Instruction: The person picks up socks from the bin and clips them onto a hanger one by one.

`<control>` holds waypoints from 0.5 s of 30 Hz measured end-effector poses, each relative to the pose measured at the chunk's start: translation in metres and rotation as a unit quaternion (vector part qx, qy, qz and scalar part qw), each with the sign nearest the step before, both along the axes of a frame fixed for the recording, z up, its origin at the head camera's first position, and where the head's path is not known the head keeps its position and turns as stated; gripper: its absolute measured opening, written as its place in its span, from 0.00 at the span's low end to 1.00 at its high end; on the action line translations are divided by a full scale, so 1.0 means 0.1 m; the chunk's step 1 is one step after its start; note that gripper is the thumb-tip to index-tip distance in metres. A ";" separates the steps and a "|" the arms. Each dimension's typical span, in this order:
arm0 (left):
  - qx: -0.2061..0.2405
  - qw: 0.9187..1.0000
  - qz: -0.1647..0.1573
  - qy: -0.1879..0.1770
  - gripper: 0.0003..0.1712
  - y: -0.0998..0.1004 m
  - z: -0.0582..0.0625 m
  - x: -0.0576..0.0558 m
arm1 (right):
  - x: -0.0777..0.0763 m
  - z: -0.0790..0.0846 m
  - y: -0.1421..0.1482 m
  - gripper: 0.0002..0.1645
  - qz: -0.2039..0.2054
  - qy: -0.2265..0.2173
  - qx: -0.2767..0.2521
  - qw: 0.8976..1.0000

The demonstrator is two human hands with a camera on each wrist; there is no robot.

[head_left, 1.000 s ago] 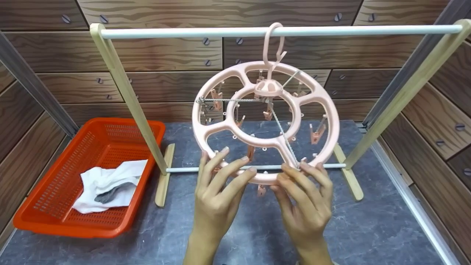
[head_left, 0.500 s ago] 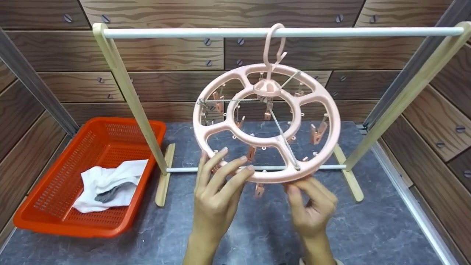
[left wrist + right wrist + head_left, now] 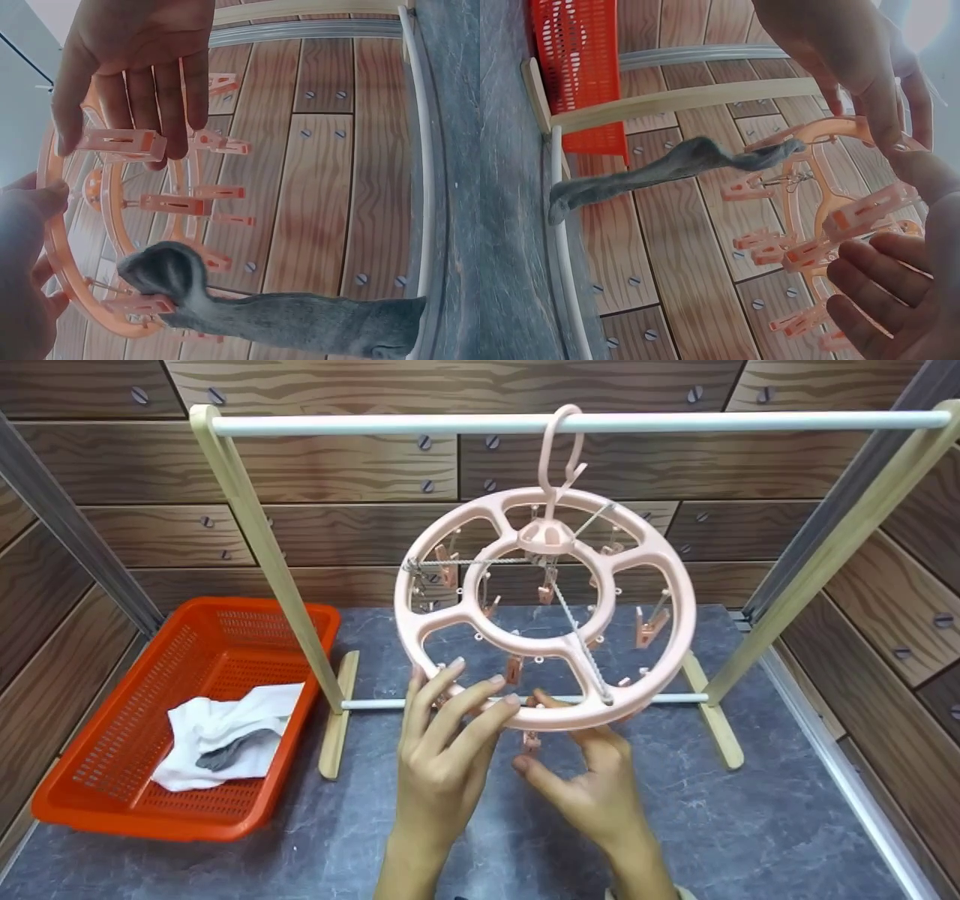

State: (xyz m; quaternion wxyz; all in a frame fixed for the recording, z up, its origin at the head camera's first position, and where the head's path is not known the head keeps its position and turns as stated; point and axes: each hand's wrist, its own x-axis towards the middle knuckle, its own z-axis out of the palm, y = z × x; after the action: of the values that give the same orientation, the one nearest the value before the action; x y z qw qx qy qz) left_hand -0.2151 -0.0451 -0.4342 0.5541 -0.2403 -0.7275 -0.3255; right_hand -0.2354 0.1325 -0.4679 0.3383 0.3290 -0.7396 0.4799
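A pink round clip hanger [image 3: 679, 607] hangs by its hook from the white bar, tilted toward me. My left hand [image 3: 442, 742] holds its front rim, fingers over the top. Under the rim, my right hand [image 3: 592, 787] has its thumb and fingers spread around a hanging pink clothespin [image 3: 531, 741]. In the left wrist view, the right fingers lie nearly straight behind that clothespin [image 3: 124, 142], the thumb near its end. A grey sock [image 3: 667, 169] dangles from another clothespin [image 3: 139, 304] by the left hand; in the head view it is hidden.
The drying stand has a white top bar [image 3: 375, 425], wooden legs [image 3: 262, 547] and a low white rod [image 3: 375, 704]. An orange basket [image 3: 150, 831] at the left holds white and grey cloth [image 3: 217, 735]. Wood-patterned panels [image 3: 337, 532] close off the back.
My right hand has let go of the rim's front right, dropped beneath it and moved left to the hanging clothespin. My left hand stays on the rim.
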 end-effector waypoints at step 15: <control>0.001 1.000 -0.001 0.005 0.09 0.00 0.00 0.00 | 0.05 0.03 0.00 0.30 -0.025 0.001 -0.013 1.000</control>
State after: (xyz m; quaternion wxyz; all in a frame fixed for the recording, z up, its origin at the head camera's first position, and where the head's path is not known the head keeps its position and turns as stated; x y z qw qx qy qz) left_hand -0.2154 -0.0451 -0.4337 0.5573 -0.2421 -0.7246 -0.3252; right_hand -0.2308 0.1323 -0.4649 0.3556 0.3061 -0.7408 0.4807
